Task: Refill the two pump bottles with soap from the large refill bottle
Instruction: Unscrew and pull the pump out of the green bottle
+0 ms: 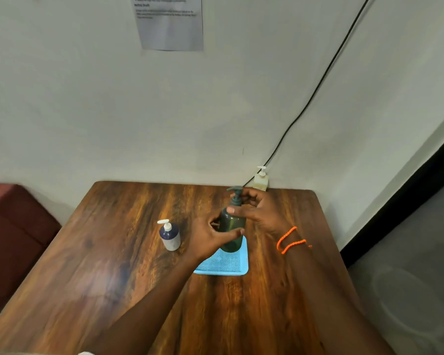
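Observation:
A dark green pump bottle (pixel 231 226) stands upright on the far end of a blue tray (pixel 223 265) in the middle of the table. My left hand (pixel 210 238) wraps its lower body from the left. My right hand (pixel 258 211) curls around the neck just under the dark pump head, thumb across the shoulder. A small bottle (pixel 170 237) with a dark blue top, pale lower part and white pump stands to the left of the tray, untouched. A pale square bottle (pixel 261 179) with a white pump sits at the far right table edge by the wall.
The wooden table (pixel 113 265) abuts a white wall. A black cable (pixel 318 85) runs down the wall to the far right corner. A dark red seat (pixel 13 239) lies at the left. Grey floor shows at the right. A paper sheet (pixel 169 24) hangs on the wall.

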